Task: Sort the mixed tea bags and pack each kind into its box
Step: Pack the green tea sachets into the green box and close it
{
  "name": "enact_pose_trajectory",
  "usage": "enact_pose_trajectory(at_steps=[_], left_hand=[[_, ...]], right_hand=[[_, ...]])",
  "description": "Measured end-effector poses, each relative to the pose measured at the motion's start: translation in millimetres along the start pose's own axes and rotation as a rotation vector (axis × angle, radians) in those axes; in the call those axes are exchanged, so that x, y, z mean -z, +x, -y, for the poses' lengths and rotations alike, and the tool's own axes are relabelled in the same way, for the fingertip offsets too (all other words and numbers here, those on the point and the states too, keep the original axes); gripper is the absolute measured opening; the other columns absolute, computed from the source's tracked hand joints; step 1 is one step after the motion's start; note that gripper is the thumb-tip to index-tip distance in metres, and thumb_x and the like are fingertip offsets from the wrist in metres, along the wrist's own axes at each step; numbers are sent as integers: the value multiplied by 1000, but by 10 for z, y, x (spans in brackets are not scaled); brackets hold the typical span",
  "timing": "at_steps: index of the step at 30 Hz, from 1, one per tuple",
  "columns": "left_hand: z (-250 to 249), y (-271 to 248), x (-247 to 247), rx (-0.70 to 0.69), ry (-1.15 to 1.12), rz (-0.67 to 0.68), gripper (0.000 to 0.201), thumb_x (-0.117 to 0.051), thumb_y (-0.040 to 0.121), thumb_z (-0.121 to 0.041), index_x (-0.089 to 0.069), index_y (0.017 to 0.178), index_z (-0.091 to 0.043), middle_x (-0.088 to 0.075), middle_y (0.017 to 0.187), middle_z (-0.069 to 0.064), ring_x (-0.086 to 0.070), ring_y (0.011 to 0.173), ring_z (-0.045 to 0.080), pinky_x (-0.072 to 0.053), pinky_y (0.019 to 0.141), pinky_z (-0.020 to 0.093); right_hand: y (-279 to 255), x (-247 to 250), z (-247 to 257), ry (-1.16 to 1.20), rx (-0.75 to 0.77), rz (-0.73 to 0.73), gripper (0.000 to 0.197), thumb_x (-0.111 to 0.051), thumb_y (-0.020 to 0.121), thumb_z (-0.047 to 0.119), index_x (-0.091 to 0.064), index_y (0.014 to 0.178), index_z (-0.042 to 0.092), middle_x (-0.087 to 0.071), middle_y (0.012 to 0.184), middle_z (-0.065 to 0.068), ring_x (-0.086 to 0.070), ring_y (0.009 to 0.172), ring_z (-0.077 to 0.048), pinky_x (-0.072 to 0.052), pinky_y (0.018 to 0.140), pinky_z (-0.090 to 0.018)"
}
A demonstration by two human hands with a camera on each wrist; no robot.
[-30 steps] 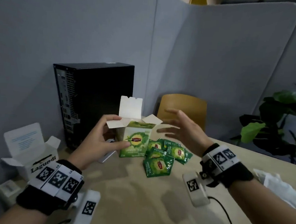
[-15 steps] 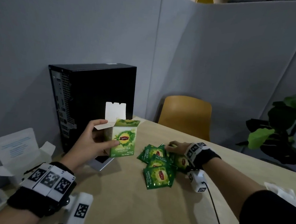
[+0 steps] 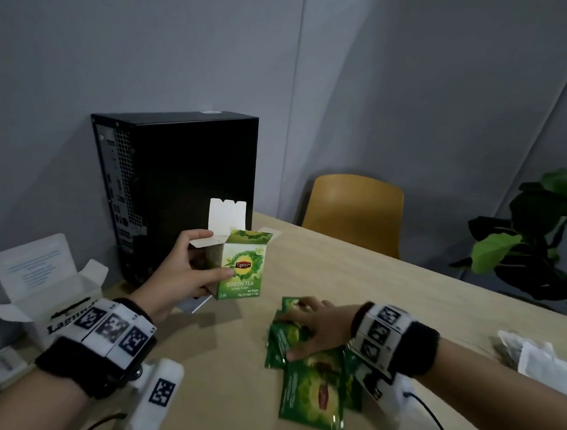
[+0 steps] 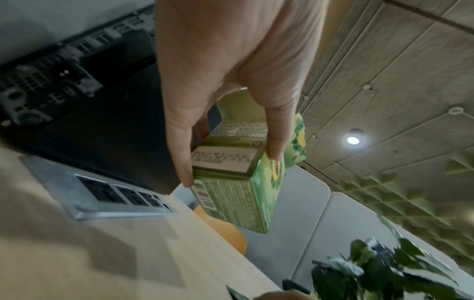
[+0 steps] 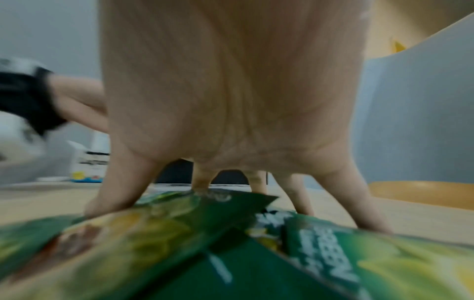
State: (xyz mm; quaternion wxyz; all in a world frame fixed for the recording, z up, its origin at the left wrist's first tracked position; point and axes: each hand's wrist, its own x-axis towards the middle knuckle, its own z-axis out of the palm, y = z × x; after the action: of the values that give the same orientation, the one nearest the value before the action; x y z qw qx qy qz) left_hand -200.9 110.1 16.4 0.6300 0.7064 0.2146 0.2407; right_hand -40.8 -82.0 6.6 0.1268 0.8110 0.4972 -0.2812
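My left hand (image 3: 207, 260) (image 4: 231, 168) holds the green tea box (image 3: 242, 274) (image 4: 231, 199) upright above the table, thumb on its front and fingers behind. The box's top flaps stand open. Several green tea bags (image 3: 313, 395) (image 5: 218, 253) lie in a loose overlapping pile on the table, below and to the right of the box. On the far part of this pile rests my right hand (image 3: 300, 335) (image 5: 238, 203), with spread fingers (image 5: 115, 194) touching the bags. A white box marked Lagundi (image 3: 51, 302) stands open at the far left.
A black computer tower (image 3: 184, 181) stands just behind the green box, with a socket panel (image 4: 102, 192) in the table (image 3: 387, 289) at its foot. White tea bags (image 3: 540, 363) lie at the right edge. A yellow chair (image 3: 352, 213) and a plant (image 3: 542, 239) stand beyond the table.
My right hand came down from the air beside the box onto the pile of green tea bags. The left hand kept hold of the box and raised it off the table.
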Motion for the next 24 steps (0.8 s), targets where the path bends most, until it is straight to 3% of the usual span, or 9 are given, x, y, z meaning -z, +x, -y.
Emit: enact_pose_trajectory(at_steps=[2, 4, 6, 9, 12, 17, 19, 22, 24], left_hand=[[19, 16, -94, 19, 9, 46, 64, -78, 68, -3, -43, 113, -32, -54, 120, 5, -59, 104, 22, -60, 64, 38], [41, 45, -222, 25, 66, 91, 66, -79, 66, -1, -41, 110, -32, -50, 122, 7, -54, 111, 26, -58, 73, 48], [68, 71, -355, 30, 166, 127, 67, -81, 65, -5, -37, 106, -33, -49, 118, 5, -54, 109, 25, -56, 79, 50], [119, 90, -560, 59, 280, 172, 69, -83, 64, -11, -31, 103, -31, -51, 110, 2, -57, 101, 23, -54, 84, 47], [143, 99, -702, 32, 409, 174, 72, -83, 65, -14, -25, 106, -27, -52, 117, 7, -54, 95, 18, -49, 75, 33], [103, 56, -772, 36, 553, 253, 95, -84, 63, -13, -16, 126, -30, -50, 124, 8, -55, 102, 24, -49, 88, 43], [52, 12, -740, 34, 557, 287, 109, -84, 64, -13, -7, 137, -33, -42, 136, 13, -49, 117, 30, -46, 95, 42], [-103, -131, -705, -113, 656, 106, 106, -82, 66, -29, -8, 141, -35, -19, 148, 8, -29, 134, 25, -29, 107, 40], [-193, -333, -776, -365, 676, 28, 84, -76, 73, -30, -22, 138, -32, -23, 142, 3, -30, 132, 20, -30, 105, 35]], right_hand=[[-211, -198, 26, -3, 59, 26, 73, -52, 73, 72, -7, 130, 63, 1, 156, 3, -5, 142, -40, -25, 104, -67], [-421, -356, 24, 1, 121, 32, 71, -51, 76, 69, -7, 131, 63, 4, 156, 4, 0, 142, -39, -22, 105, -68], [-623, -434, -6, 75, 159, -4, 68, -51, 80, 64, -9, 134, 60, 3, 156, 6, -3, 143, -35, -24, 106, -66], [-878, -435, -170, 282, 143, -146, 61, -47, 87, 55, -16, 140, 49, -6, 156, 2, -15, 142, -29, -29, 111, -52], [-1083, -413, -398, 362, 86, -228, 53, -39, 93, 49, -24, 142, 39, -24, 151, -4, -29, 137, -25, -28, 113, -40], [-1290, -550, -642, 282, -14, -180, 44, -39, 94, 46, -36, 137, 34, -39, 142, -4, -40, 128, -21, -31, 110, -36], [-1346, -593, -685, 222, -42, -183, 45, -43, 93, 46, -36, 136, 36, -38, 143, -3, -39, 129, -20, -31, 110, -38], [-1403, -640, -754, 188, -65, -191, 52, -50, 90, 45, -33, 139, 36, -35, 145, -2, -38, 130, -21, -32, 110, -38], [-1421, -667, -796, 197, -78, -179, 62, -58, 86, 46, -29, 140, 36, -32, 146, 0, -38, 130, -20, -32, 111, -38]])
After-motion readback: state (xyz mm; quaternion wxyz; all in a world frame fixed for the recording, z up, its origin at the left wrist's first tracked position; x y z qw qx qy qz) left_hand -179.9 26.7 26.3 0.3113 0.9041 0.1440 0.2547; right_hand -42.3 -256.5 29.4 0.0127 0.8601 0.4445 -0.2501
